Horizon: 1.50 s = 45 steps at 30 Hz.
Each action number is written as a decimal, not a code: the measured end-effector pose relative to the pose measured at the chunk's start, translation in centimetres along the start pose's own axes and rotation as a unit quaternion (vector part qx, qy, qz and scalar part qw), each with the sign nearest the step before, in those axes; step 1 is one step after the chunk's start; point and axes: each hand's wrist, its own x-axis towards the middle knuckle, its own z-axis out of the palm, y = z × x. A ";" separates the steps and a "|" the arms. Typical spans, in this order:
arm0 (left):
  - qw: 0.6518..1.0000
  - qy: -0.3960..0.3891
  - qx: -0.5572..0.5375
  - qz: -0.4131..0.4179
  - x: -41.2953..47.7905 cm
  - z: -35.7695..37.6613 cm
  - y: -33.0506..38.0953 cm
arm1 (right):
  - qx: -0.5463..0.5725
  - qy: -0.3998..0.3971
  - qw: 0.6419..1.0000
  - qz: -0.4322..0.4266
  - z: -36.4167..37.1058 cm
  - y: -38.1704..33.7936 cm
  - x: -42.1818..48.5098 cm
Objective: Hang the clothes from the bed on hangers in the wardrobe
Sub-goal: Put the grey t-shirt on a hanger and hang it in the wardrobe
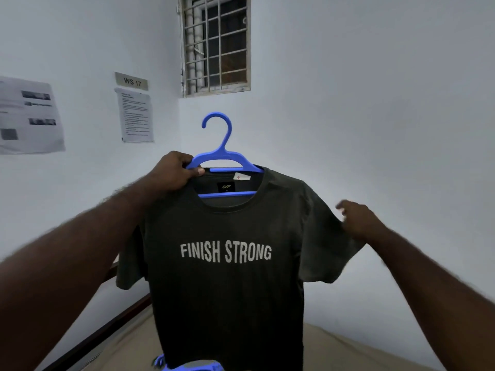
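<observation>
A first-person view of 2 bare arms holding a dark olive T-shirt (227, 290) up in front of a pale wall. The shirt reads "FINISH STRONG" in white letters and hangs on a blue plastic hanger (224, 145), whose hook points up, free of any rail. The left hand (174, 170) grips the hanger's left shoulder, its fingers curled over the top and its thumb pressed against the shirt's collar. The right hand (359, 223) is at the shirt's right sleeve. It is motion-blurred, so I cannot tell whether its fingers pinch the fabric or only touch it. Below the shirt lies a bed (348, 349) with a tan cover, and a 2nd blue hanger (192, 366) shows at the bottom edge. On the walls are a barred window (217, 44), a sign (131, 81) reading "WS 17" and 2 printed sheets (136, 116).
</observation>
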 end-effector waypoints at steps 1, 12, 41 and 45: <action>1.000 0.000 -0.002 0.003 -0.1 0.3 0.3 | 0.028 0.018 0.999 -0.038 0.1 -2.2 0.3; 0.999 0.032 -0.024 -0.003 -0.6 -1.0 0.2 | 0.005 0.094 0.960 -0.264 -1.5 -20.2 1.6; 0.956 -0.232 0.148 -0.099 -2.2 -8.7 -11.7 | -0.004 0.032 0.984 -0.173 -0.9 -24.8 4.3; 0.964 -0.188 0.160 -0.099 -3.1 -8.4 -13.6 | 0.003 0.031 0.984 -0.173 0.1 -24.3 4.3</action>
